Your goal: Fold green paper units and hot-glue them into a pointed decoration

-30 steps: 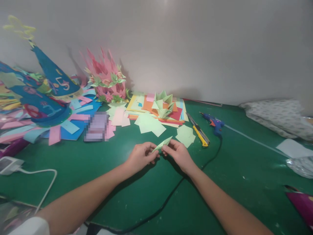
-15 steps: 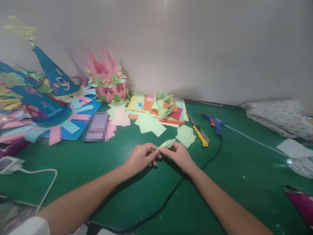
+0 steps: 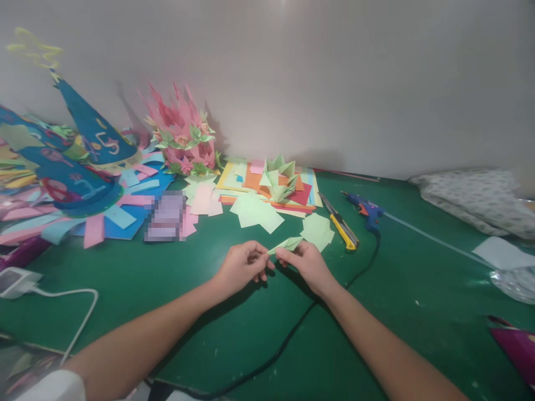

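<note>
Between my two hands, above the green table (image 3: pixel 175 356), is a folded piece of light green paper (image 3: pixel 288 244). My left hand (image 3: pixel 242 264) pinches its left tip between thumb and fingers. My right hand (image 3: pixel 307 264) grips the right part, thumb on the near side and fingers partly hidden behind. Just beyond my hands lie loose light green paper sheets (image 3: pixel 257 211) and a smaller stack of green paper squares (image 3: pixel 317 231). A ring of folded green paper points (image 3: pixel 278 186) stands on coloured paper sheets (image 3: pixel 228 177) farther back.
A yellow utility knife (image 3: pixel 343 229) and a blue glue gun (image 3: pixel 368 210) lie to the right; the gun's black cord (image 3: pixel 288 340) runs under my right arm. Blue cone hats (image 3: pixel 90 125), a pink paper crown (image 3: pixel 184 133) and a blurred-out phone (image 3: pixel 166 217) are at left.
My left hand has shifted slightly left along the paper's tip, and my right thumb has drawn back a little to the right. The objects on the table have not moved.
</note>
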Action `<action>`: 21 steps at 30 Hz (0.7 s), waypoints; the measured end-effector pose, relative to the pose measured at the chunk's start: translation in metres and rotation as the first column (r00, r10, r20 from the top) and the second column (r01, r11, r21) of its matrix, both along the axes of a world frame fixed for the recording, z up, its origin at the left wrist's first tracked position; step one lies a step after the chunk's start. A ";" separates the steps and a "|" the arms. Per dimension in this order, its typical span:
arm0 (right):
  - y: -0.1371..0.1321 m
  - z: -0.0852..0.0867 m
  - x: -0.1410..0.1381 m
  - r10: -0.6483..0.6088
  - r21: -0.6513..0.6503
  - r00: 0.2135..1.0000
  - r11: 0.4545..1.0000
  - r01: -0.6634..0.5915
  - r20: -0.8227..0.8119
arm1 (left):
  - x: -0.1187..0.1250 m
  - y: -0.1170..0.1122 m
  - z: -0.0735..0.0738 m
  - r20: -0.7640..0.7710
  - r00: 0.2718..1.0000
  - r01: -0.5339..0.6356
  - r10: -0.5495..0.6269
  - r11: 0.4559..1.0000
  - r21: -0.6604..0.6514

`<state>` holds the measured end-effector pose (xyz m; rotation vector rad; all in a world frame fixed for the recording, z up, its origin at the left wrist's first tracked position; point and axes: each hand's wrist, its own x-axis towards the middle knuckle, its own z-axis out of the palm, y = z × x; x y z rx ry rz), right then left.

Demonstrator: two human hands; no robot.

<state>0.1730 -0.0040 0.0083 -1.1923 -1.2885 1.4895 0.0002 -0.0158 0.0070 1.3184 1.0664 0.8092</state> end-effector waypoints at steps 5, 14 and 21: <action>0.001 0.000 -0.001 -0.008 -0.023 0.999 1.000 0.007 -0.054 | 0.002 -0.001 0.001 0.069 0.998 -0.003 0.005 0.999 -0.032; 0.002 0.000 -0.001 -0.046 -0.028 0.996 0.999 0.044 -0.077 | 0.006 0.003 0.002 0.210 0.975 -0.025 0.067 0.980 -0.195; 0.000 0.002 -0.001 -0.018 -0.016 0.999 1.000 0.017 -0.027 | 0.005 0.001 0.003 0.238 0.966 -0.059 0.097 0.985 -0.161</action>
